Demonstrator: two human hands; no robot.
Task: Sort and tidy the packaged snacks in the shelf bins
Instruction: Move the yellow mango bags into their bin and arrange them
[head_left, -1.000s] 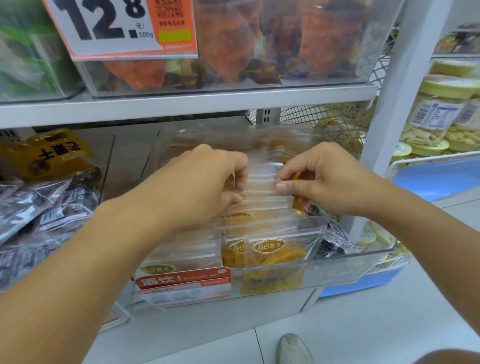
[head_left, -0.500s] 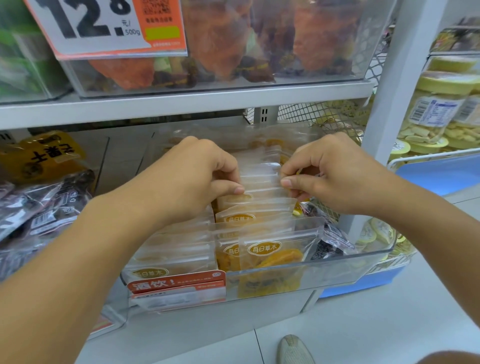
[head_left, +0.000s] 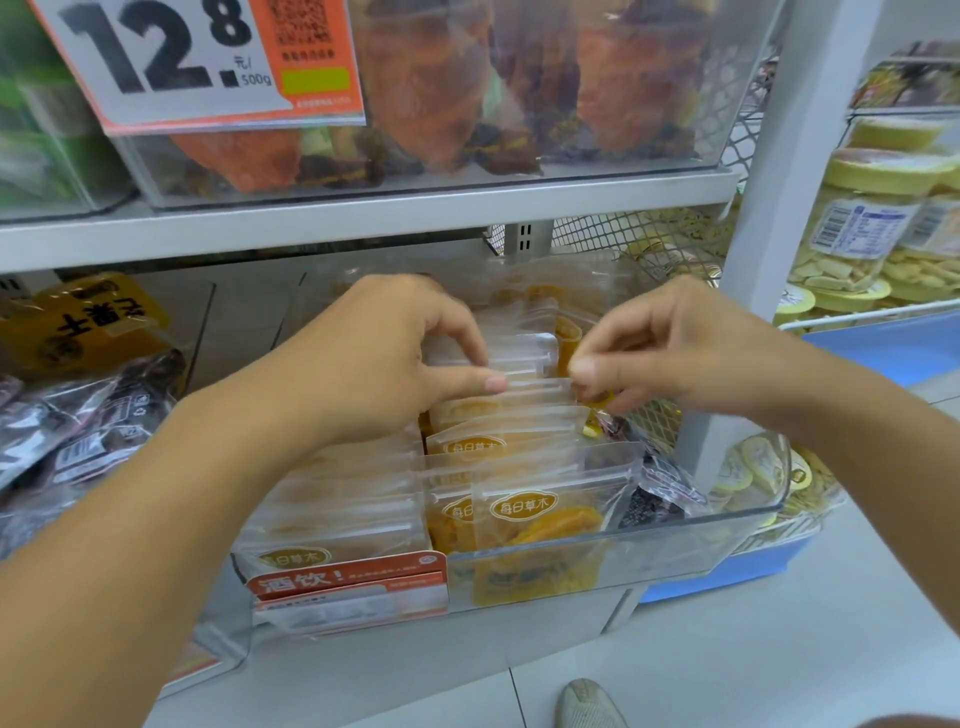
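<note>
Here the row of clear zip pouches of orange dried fruit (head_left: 506, 415) stands filed front to back in the clear plastic shelf bin (head_left: 675, 545), its long axis running away from the person. The left hand (head_left: 384, 358) pinches pouch tops from the left; the right hand (head_left: 670, 348) pinches the opposite edge, equally near. Dark wrapped snack packets (head_left: 660, 493) crowd the row's right side, and the white upright shelf post (head_left: 769, 208) stands close behind the right hand.

- Clear bin (head_left: 675, 551) was packed with upright orange snack pouches (head_left: 524, 512).
- Pouch tops were pinched by left hand (head_left: 384, 358) and right hand (head_left: 675, 343).
- Price sign (head_left: 197, 57) was hung above.
</note>
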